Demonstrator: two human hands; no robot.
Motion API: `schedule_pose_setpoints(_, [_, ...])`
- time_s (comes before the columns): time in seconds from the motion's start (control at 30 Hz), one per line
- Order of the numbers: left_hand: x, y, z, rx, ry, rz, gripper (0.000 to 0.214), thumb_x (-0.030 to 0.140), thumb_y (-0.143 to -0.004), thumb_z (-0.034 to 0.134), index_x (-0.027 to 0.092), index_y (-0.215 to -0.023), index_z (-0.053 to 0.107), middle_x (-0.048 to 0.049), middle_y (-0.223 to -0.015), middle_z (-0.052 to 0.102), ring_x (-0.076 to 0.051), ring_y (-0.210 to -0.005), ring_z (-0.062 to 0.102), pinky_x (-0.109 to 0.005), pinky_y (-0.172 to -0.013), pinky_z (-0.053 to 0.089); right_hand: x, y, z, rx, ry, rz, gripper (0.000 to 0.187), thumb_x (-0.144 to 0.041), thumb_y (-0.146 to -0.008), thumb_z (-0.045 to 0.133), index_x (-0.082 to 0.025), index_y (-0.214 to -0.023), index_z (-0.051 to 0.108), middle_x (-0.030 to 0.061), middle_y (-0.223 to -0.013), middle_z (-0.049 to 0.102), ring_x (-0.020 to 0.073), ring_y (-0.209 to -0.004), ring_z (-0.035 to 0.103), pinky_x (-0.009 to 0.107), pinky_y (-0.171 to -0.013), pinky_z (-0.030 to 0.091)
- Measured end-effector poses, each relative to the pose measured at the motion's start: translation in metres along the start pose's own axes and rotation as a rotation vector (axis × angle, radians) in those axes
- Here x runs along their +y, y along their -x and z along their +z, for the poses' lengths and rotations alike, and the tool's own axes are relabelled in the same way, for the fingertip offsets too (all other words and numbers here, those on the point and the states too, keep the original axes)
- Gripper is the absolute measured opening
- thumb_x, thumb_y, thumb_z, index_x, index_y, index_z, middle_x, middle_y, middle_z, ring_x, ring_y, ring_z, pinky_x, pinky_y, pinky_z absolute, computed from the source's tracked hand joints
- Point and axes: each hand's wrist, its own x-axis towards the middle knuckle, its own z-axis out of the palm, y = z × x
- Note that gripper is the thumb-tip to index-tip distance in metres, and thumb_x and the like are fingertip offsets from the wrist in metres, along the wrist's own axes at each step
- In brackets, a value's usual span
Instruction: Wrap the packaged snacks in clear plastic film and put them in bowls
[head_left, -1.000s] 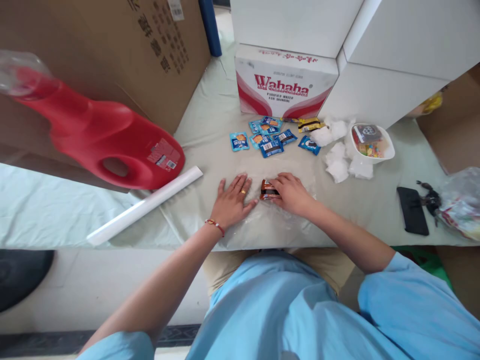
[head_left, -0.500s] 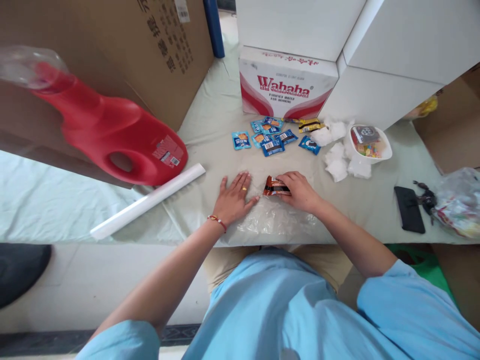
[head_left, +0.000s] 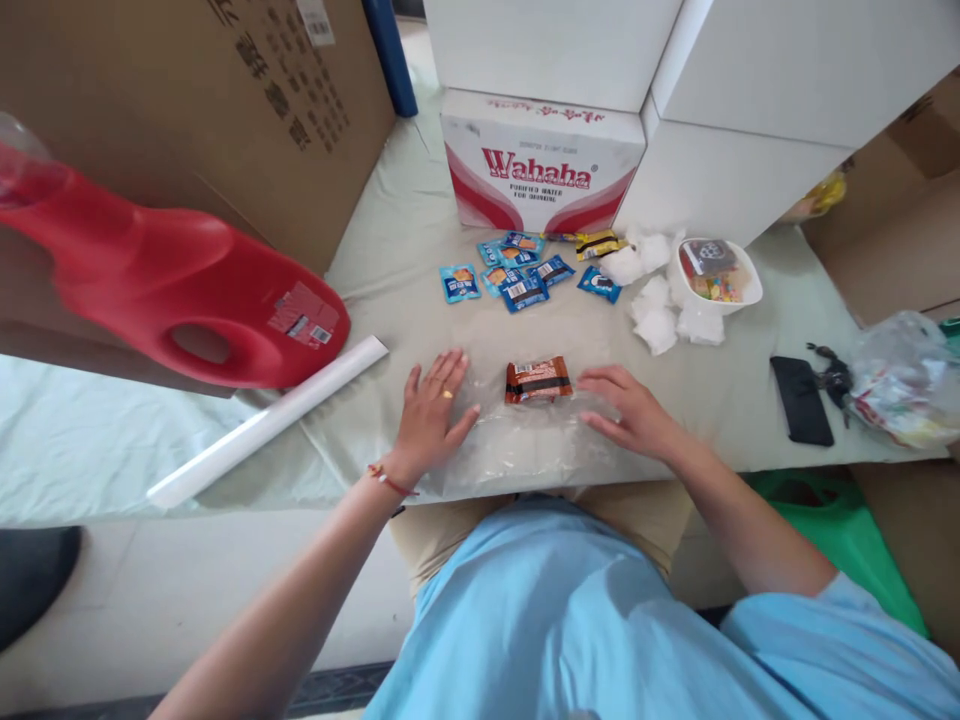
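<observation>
With the brown packet as the centre of your clock and twelve straight ahead, your blue shirt and tan trousers meet the table edge at six. Below the edge, pale floor shows at eight, and a green object at four.

The packet lies on clear, crinkled plastic film over a pale green tablecloth, its creases clearest toward nine. Your two hands are well apart: your left hand lies flat at nine, fingers spread; your right hand sits at three, just beside the packet, empty, thumb parted from the fingers.

Farther out at nine lies a white roll; at three, a black phone beside a clear bag. Blue packets cluster at twelve; white bundles and a white tub stand at two.

A red jug rests between nine and ten, before a big cardboard box. A Wahaha carton closes off twelve, with white boxes rising at one.
</observation>
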Motion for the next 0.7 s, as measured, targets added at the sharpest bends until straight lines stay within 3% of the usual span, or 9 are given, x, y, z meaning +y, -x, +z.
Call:
schedule_pose_setpoints(0.13, [-0.008,0.032,-0.009,-0.119,0.054,0.21,0.068,0.026,-0.089,0.048,0.027,-0.157,0.048,-0.008,-0.165,0.051,-0.028,-0.16,0.036,-0.057,-0.134,0.008,-0.004,0.059,0.018,-0.072,-0.019,-0.014,0.059,-0.048,-0.095,0.072,-0.029,-0.149,0.057,0.0169,-0.146,0.06,0.0324,-0.134,0.059,0.054,-0.111,0.054])
schedule_pose_setpoints(0.27, [-0.022,0.045,-0.011,-0.234,0.044,0.162,0.072,0.015,-0.077,0.044,0.027,-0.148,0.057,-0.0069,-0.159,0.057,-0.026,-0.153,0.047,-0.059,-0.133,0.013,0.0,0.077,0.05,-0.017,0.018,0.035,0.026,-0.034,-0.104,0.057,-0.03,-0.123,0.074,0.0135,-0.132,0.07,0.0306,-0.124,0.064,0.057,-0.107,0.054])
schedule_pose_setpoints(0.33, [-0.027,0.042,-0.012,-0.254,0.038,0.144,0.072,0.017,-0.078,0.046,0.028,-0.148,0.057,-0.0072,-0.161,0.056,-0.026,-0.152,0.048,-0.059,-0.132,0.018,0.001,0.07,0.051,0.02,-0.021,0.06,0.027,-0.032,-0.106,0.051,-0.03,-0.112,0.077,0.0128,-0.122,0.074,0.0286,-0.113,0.067,0.053,-0.099,0.057])
schedule_pose_setpoints(0.43, [-0.03,0.031,-0.011,-0.239,0.032,0.148,0.057,0.027,-0.088,0.051,0.031,-0.143,0.063,-0.0082,-0.156,0.06,-0.03,-0.147,0.052,-0.061,-0.129,0.024,0.001,0.049,0.033,0.03,-0.112,0.058,0.029,-0.035,-0.107,0.048,-0.028,-0.111,0.076,0.0124,-0.111,0.075,0.026,-0.102,0.069,0.047,-0.091,0.058])
schedule_pose_setpoints(0.53, [-0.027,0.019,-0.005,-0.161,0.065,0.131,0.033,0.041,-0.098,0.053,0.029,-0.118,0.076,-0.0103,-0.137,0.071,-0.031,-0.133,0.06,-0.058,-0.12,0.039,-0.001,0.025,0.005,0.014,-0.169,0.055,0.028,-0.037,-0.107,0.049,-0.025,-0.108,0.074,0.0108,-0.101,0.075,0.0238,-0.096,0.068,0.041,-0.088,0.057])
schedule_pose_setpoints(0.7, [-0.013,0.001,-0.002,-0.004,0.175,0.005,0.033,0.044,-0.101,0.049,0.025,-0.091,0.074,-0.0106,-0.109,0.073,-0.029,-0.117,0.061,-0.05,-0.107,0.049,0.008,-0.017,-0.02,0.007,-0.257,0.157,0.031,-0.048,-0.101,0.056,-0.023,-0.099,0.074,0.0066,-0.092,0.073,0.0197,-0.085,0.066,0.034,-0.082,0.053])
